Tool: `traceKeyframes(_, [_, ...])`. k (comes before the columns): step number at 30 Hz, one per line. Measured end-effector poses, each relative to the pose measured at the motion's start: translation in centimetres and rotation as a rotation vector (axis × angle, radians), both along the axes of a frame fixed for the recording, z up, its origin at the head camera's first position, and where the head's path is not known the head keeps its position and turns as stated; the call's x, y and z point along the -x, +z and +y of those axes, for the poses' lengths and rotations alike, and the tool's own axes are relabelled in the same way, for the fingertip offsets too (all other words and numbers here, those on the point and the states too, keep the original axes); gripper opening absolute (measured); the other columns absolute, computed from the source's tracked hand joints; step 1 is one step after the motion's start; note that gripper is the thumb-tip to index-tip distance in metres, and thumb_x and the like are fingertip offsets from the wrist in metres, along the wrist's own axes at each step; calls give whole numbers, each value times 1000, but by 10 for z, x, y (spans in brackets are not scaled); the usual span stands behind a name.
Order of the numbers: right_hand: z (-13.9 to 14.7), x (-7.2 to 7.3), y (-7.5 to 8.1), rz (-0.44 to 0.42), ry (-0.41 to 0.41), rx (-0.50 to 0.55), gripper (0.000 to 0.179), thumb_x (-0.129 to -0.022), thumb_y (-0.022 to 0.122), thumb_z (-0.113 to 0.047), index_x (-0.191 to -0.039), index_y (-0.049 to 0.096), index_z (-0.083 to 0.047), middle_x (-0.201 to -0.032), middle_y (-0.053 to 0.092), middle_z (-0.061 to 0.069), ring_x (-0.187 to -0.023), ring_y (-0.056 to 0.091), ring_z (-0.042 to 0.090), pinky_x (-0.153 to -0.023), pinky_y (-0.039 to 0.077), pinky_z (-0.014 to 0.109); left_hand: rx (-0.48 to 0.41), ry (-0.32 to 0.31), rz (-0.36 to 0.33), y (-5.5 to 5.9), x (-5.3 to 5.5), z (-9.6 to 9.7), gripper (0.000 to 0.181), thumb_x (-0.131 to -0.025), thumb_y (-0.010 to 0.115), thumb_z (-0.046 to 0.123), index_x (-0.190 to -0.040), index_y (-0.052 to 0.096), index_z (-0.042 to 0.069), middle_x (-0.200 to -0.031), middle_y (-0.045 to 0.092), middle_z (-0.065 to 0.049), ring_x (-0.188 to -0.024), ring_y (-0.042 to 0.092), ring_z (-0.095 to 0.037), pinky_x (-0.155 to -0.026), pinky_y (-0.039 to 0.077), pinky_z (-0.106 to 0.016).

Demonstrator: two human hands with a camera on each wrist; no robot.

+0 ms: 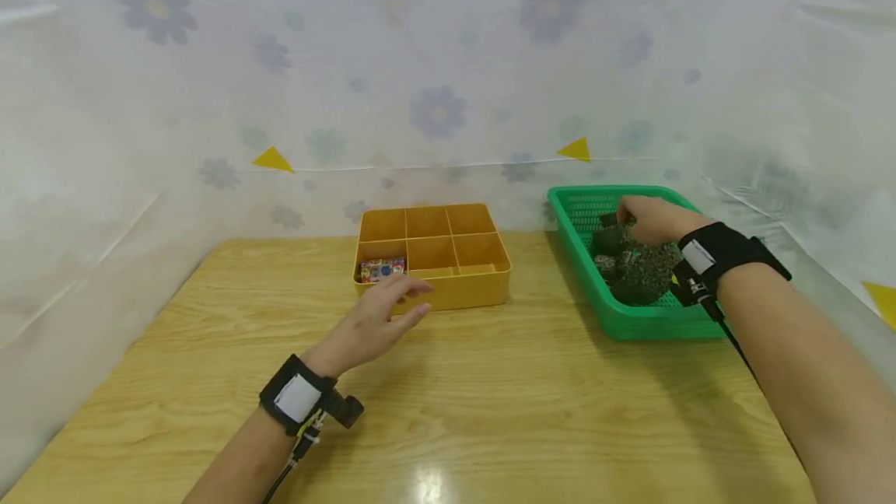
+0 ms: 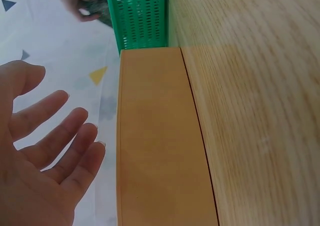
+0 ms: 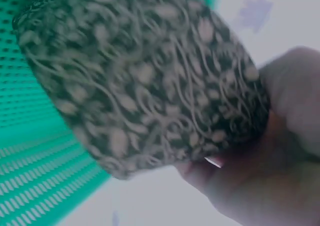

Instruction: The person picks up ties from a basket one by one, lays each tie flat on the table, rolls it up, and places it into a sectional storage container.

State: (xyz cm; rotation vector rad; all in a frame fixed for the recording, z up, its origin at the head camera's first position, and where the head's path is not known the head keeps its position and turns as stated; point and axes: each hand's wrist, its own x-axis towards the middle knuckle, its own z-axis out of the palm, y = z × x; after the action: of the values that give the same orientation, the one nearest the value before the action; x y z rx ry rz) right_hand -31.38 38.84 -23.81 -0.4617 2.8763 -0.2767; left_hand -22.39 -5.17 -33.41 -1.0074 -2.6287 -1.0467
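My right hand is over the green basket. In the right wrist view its fingers and thumb grip the end of a dark, rounded case-like thing covered in pale vines and flowers; its exact kind I cannot tell. Several dark patterned things lie in the basket under that hand. My left hand, fingers spread and loosely bent, hovers by the front of the orange divided box and holds nothing. A small, colourful printed item sits in that box's front left compartment.
The box and basket stand toward the back of a wooden table, the basket to the right. A white flowered sheet hangs behind and at both sides. Each wrist wears a black strap with a small camera and cable.
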Motion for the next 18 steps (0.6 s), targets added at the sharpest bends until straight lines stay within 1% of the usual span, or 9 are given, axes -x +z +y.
traceKeyframes(2, [-1, -1, 9, 64, -27, 69, 43, -90, 38, 9, -133, 38, 7, -104, 54, 31, -59, 36, 20, -58, 34, 36, 2, -2, -9, -1, 0, -1, 35, -102, 55, 26, -131, 60, 7, -124, 63, -12, -109, 59, -29, -87, 52, -45])
traceKeyframes(4, [-2, -3, 20, 130, -50, 121, 54, -90, 35, 10, -143, 31, 3, -80, 53, 21, -52, 28, 16, -53, 32, 34, 2, -8, -17, -1, 1, -1, 35, -102, 55, 27, -131, 59, 7, -124, 63, -12, -110, 59, -29, -89, 52, -46])
traceKeyframes(6, [-6, -7, 30, 178, -77, 164, 60, -91, 32, 8, -150, 25, -2, -62, 41, 8, -48, 24, 14, -49, 30, 32, -1, -16, -24, -2, 2, 0, 36, -102, 55, 27, -131, 59, 6, -125, 63, -12, -112, 59, -29, -92, 52, -47])
traceKeyframes(7, [-8, -8, 35, 203, -85, 178, 61, -92, 31, 7, -152, 23, -4, -58, 33, 3, -47, 24, 14, -48, 30, 31, -1, -16, -28, -2, 2, 1, 36, -102, 55, 28, -131, 59, 6, -126, 62, -12, -114, 59, -29, -93, 52, -46])
traceKeyframes(9, [-14, -11, 44, 248, -95, 211, 59, -95, 28, 5, -153, 23, -6, -57, 32, 4, -46, 24, 14, -47, 30, 32, -1, -19, -39, -2, 3, 2, 37, -102, 55, 28, -131, 59, 5, -128, 62, -12, -117, 59, -29, -96, 51, -45])
traceKeyframes(11, [-20, -15, 50, 284, -91, 259, 57, -97, 25, 3, -153, 25, -8, -70, 48, 13, -46, 26, 14, -47, 31, 33, 3, -26, -55, -3, 4, 5, 37, -103, 55, 28, -131, 58, 4, -129, 61, -13, -118, 58, -29, -98, 50, -45])
traceKeyframes(14, [-29, -20, 58, 338, -70, 311, 53, -100, 25, -2, -152, 31, -12, -76, 46, 17, -45, 28, 15, -47, 32, 33, 21, -41, -54, -2, 6, 10, 37, -103, 55, 28, -132, 57, 5, -130, 61, -13, -119, 58, -30, -100, 50, -44])
traceKeyframes(16, [-37, -24, 62, 360, -39, 333, 49, -103, 25, -8, -150, 35, -14, -75, 44, 13, -46, 29, 16, -47, 33, 33, 14, -44, -36, 1, 9, 15, 37, -103, 55, 27, -133, 57, 5, -130, 60, -14, -117, 58, -30, -100, 50, -43])
traceKeyframes(18, [-48, -30, 67, 386, 7, 340, 46, -105, 26, -12, -148, 40, -14, -66, 30, 5, -47, 29, 16, -50, 32, 32, -9, -30, 3, 6, 11, 20, 36, -102, 56, 26, -133, 56, 7, -130, 60, -13, -116, 58, -29, -98, 50, -42])
